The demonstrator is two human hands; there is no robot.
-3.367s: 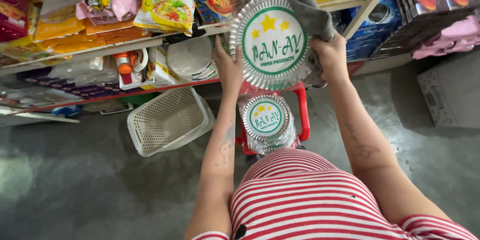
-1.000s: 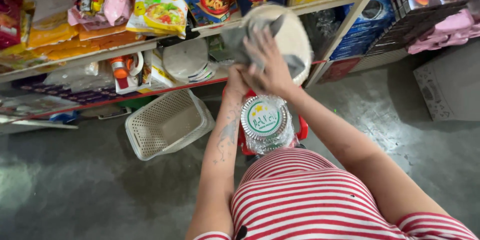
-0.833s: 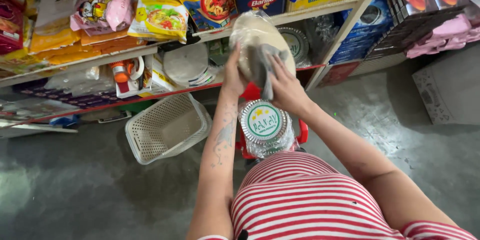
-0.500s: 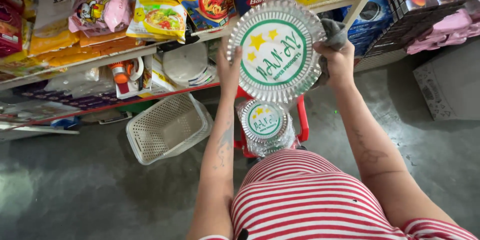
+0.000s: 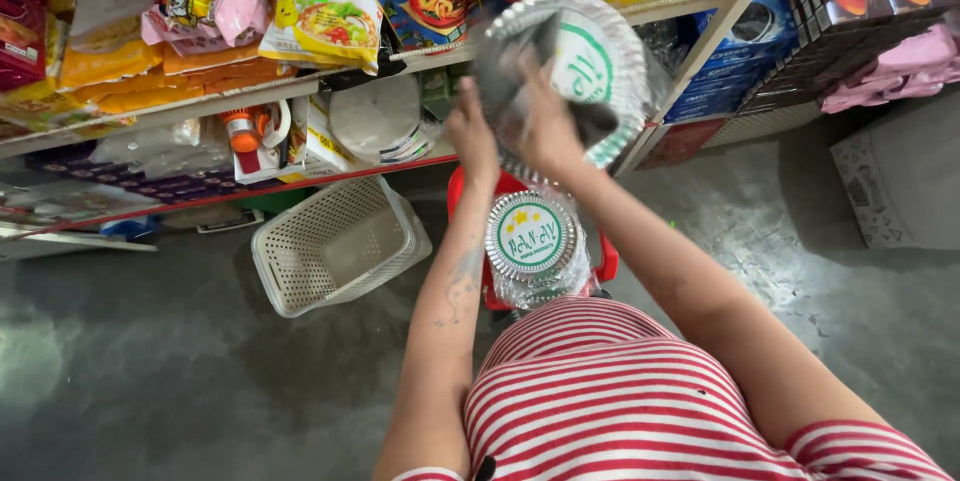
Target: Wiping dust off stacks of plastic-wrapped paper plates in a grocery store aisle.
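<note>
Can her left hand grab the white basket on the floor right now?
Probably not yet. The left hand is up at the shelf holding the wrapped pack of plates, and the white basket lies low to its left. Nothing blocks it, though.

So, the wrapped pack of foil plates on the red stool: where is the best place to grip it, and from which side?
Probably by its rim, from above. The wrapped pack of foil plates lies flat, face up, on the red stool, so two opposite rim edges look open to the fingers. Its clear wrap may be slippery, so grip the rim, not the film.
</note>
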